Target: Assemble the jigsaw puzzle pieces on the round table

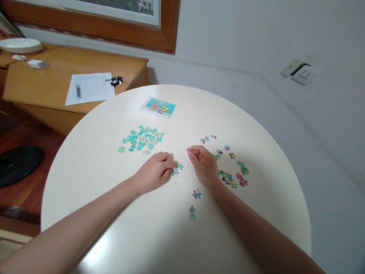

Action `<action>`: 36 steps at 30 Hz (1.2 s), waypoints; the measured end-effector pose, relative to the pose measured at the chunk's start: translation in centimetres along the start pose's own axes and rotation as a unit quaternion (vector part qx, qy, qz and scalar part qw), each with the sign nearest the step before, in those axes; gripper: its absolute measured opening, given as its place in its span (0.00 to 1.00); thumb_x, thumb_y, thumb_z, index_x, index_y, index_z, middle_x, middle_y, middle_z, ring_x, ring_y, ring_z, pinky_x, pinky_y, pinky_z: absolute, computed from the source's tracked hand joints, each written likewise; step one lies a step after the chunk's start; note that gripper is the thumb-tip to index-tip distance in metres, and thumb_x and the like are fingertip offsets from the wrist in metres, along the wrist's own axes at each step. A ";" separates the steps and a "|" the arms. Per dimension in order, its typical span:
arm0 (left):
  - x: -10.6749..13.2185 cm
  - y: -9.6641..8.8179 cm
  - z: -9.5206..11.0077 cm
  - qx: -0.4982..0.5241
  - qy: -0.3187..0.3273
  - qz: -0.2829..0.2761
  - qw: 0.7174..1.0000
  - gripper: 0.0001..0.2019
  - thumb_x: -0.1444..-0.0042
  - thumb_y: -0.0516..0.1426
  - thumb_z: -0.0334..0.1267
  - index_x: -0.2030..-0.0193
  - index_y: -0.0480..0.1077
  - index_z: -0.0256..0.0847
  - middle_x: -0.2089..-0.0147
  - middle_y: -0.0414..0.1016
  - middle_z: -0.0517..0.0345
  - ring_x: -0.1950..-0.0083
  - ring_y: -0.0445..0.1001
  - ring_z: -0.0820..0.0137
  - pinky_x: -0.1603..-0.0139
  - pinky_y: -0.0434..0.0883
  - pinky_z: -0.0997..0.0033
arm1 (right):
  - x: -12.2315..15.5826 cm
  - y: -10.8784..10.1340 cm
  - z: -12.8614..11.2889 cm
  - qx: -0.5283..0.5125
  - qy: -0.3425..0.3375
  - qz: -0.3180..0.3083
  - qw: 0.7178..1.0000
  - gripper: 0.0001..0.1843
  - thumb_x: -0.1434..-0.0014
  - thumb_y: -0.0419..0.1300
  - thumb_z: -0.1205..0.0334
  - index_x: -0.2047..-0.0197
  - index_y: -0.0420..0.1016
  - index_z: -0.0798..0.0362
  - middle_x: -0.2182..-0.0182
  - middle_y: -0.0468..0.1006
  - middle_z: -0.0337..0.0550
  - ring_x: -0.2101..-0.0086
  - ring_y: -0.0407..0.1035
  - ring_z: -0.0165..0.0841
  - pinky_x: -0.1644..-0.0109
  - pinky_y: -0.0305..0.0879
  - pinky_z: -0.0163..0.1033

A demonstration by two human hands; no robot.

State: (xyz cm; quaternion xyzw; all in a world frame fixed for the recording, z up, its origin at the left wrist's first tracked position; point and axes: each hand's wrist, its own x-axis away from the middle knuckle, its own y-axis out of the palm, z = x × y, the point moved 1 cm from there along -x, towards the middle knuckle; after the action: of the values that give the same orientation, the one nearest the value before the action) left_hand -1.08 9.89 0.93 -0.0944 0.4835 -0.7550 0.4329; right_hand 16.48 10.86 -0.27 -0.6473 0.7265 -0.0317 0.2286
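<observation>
Right now, your left hand [154, 172] rests near the middle of the round white tabletop [137, 232], fingers bent and its grip nearly closed, with the index fingertip at a small cluster of joined puzzle pieces [180, 166]. Whether that grip pinches a piece or only presses on it, you cannot tell from this view.

Your right hand [204, 164] is just across from it, fingers curled and thumb drawn up against the index finger; you cannot tell whether anything sits inside that grip. Beside it, on your right, a rough ring of mixed pieces [240, 179] includes pink, yellow and teal ones, and a short row of pieces [203, 140] lies beyond the hand.

Nearer to you are a pink-and-striped piece [196, 194] and a pale green pair [192, 214]. To your left, a loose pile of teal and pale green pieces [132, 138] spreads out, and a cartoon picture card [162, 107] lies flat farther back.
</observation>
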 end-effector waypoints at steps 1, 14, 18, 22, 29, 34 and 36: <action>0.0 0.0 0.0 0.001 0.000 -0.001 1.000 0.15 0.46 0.48 0.25 0.64 0.76 0.37 0.69 0.70 0.52 0.65 0.68 0.69 0.62 0.67 0.67 | 0.0 0.0 0.0 0.001 -0.002 0.000 1.000 0.07 0.46 0.54 0.59 0.68 0.71 0.52 0.79 0.72 0.37 0.78 0.64 0.28 0.72 0.60 0.34; 0.0 0.1 -0.1 -0.004 0.005 -0.003 1.000 0.15 0.46 0.47 0.25 0.64 0.76 0.37 0.69 0.70 0.53 0.65 0.68 0.69 0.62 0.68 0.68 | 0.0 0.0 0.0 0.011 -0.013 0.003 1.000 0.07 0.47 0.54 0.60 0.68 0.72 0.53 0.79 0.72 0.36 0.78 0.63 0.27 0.73 0.60 0.33; 0.0 0.0 0.0 -0.003 0.004 -0.001 1.000 0.15 0.46 0.47 0.26 0.64 0.75 0.37 0.69 0.70 0.53 0.65 0.68 0.69 0.62 0.68 0.67 | 0.0 0.0 0.0 0.005 -0.015 0.014 1.000 0.07 0.47 0.55 0.60 0.69 0.72 0.52 0.80 0.71 0.36 0.79 0.63 0.26 0.73 0.59 0.33; 0.0 0.2 -0.2 0.002 -0.003 -0.001 1.000 0.15 0.47 0.48 0.26 0.63 0.75 0.37 0.68 0.70 0.52 0.63 0.69 0.68 0.60 0.69 0.67 | 0.0 -0.1 0.0 -0.006 -0.029 0.037 0.999 0.06 0.47 0.55 0.60 0.69 0.71 0.52 0.81 0.69 0.34 0.79 0.62 0.26 0.73 0.59 0.33; 0.0 0.3 -0.3 0.014 -0.012 0.000 1.000 0.15 0.46 0.47 0.26 0.61 0.74 0.37 0.65 0.72 0.51 0.62 0.70 0.68 0.59 0.69 0.66 | 0.3 -0.5 -0.2 -0.035 -0.058 0.086 0.994 0.05 0.45 0.55 0.61 0.69 0.70 0.53 0.83 0.60 0.31 0.80 0.56 0.24 0.76 0.53 0.32; 0.1 0.3 -0.3 0.021 -0.011 0.005 1.000 0.17 0.45 0.47 0.26 0.57 0.74 0.37 0.65 0.72 0.51 0.62 0.70 0.68 0.58 0.69 0.65 | 0.6 -0.7 -0.1 -0.045 -0.086 0.105 0.990 0.05 0.44 0.55 0.62 0.68 0.71 0.52 0.82 0.60 0.31 0.80 0.56 0.24 0.75 0.55 0.33; 0.1 0.3 -0.3 0.023 -0.010 0.002 1.000 0.17 0.45 0.47 0.27 0.56 0.74 0.38 0.66 0.72 0.52 0.63 0.69 0.68 0.59 0.69 0.65 | 0.5 -0.9 -0.1 -0.042 -0.095 0.112 0.988 0.05 0.44 0.55 0.62 0.67 0.71 0.52 0.81 0.60 0.31 0.80 0.56 0.24 0.74 0.55 0.33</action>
State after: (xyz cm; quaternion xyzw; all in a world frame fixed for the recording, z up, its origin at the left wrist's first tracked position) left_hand -1.08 9.97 0.51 -0.0911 0.4616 -0.7640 0.4415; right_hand 17.22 10.18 -0.04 -0.5708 0.7701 0.0861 0.2714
